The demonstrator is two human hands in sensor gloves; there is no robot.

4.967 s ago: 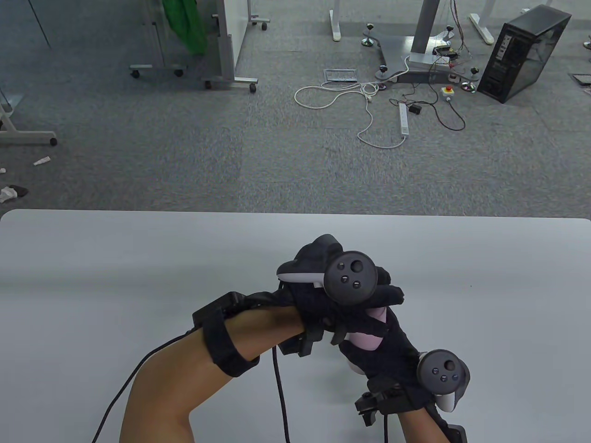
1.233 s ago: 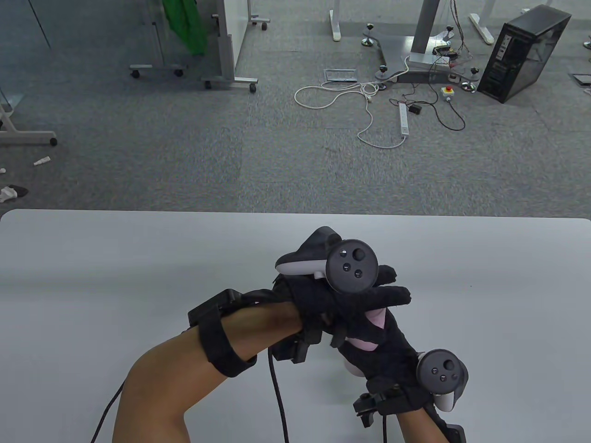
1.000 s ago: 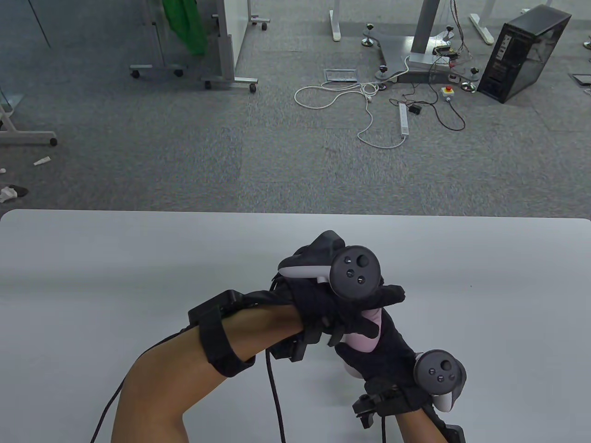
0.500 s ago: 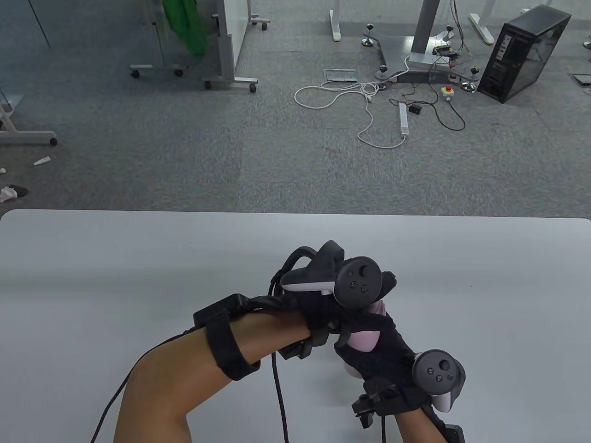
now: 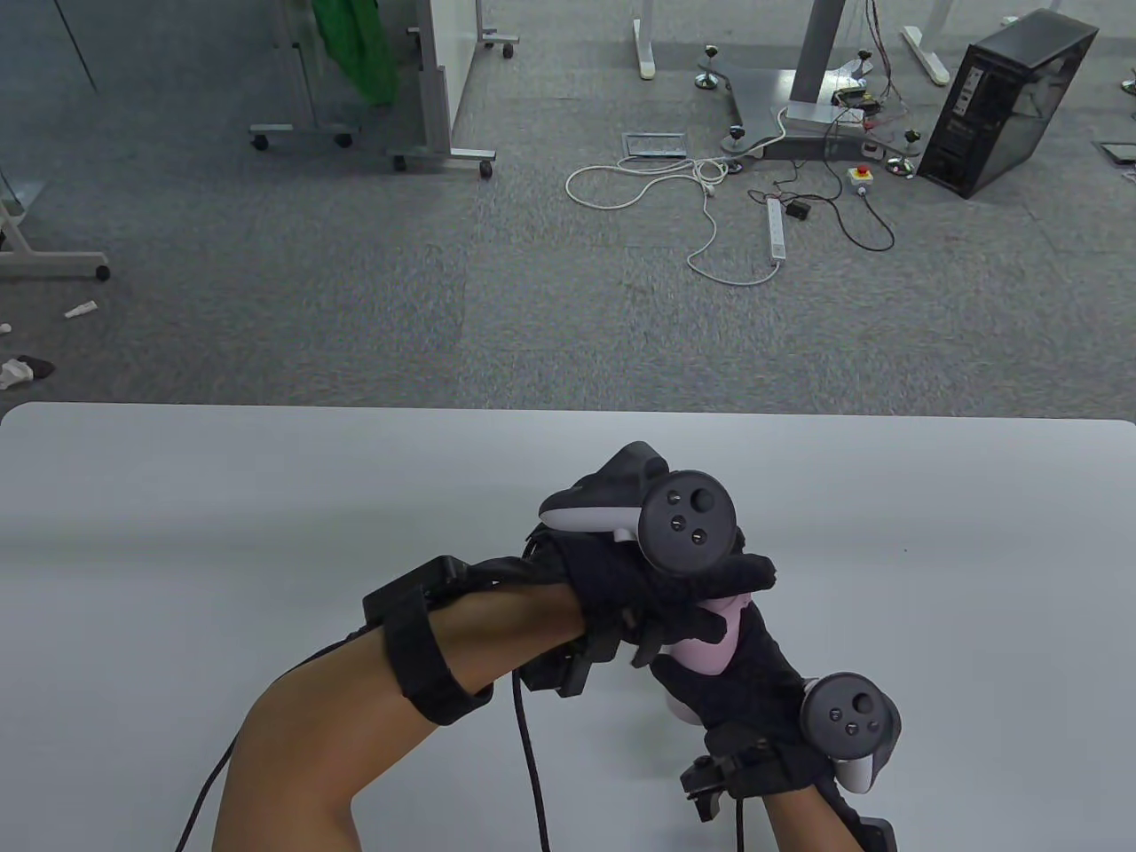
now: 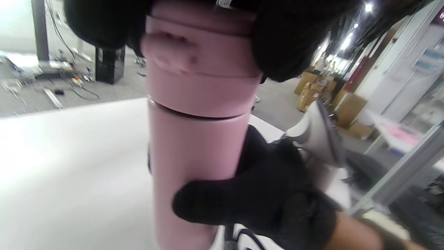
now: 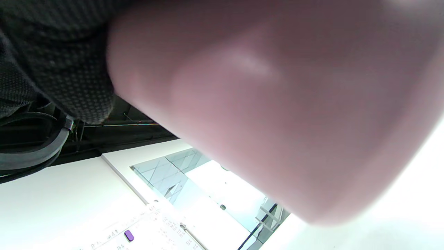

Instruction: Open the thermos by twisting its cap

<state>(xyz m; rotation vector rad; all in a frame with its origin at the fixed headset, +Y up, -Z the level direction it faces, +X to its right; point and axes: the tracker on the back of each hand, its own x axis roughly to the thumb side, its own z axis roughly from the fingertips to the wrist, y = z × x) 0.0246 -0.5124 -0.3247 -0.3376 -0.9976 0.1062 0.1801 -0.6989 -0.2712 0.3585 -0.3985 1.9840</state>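
Left hand (image 5: 652, 590) sits on top of the pink thermos (image 6: 194, 146), its gloved fingers (image 6: 288, 38) closed down around the cap (image 6: 201, 69), which is the part that has to turn. Coming from above lets the wrist rotate about the bottle's own axis, so the grip looks chosen for twisting rather than lifting. Right hand (image 5: 745, 683) wraps the body lower down, its thumb (image 6: 215, 203) lying across the front of the tube in the left wrist view; it seems to be there to brace the thermos so the body does not spin along with the cap. From the table view the thermos stands roughly upright near the middle of the desk (image 5: 266, 497), close to the person's edge, and only small patches of pink show between the two gloves. Whether its base touches the desk cannot be made out. A dark seam runs between cap and body, thin and slightly uneven, which suggests the thread may be partly loosened, though the cap is plainly not off yet. The right wrist view is filled by a blurred pink surface, too close to read.
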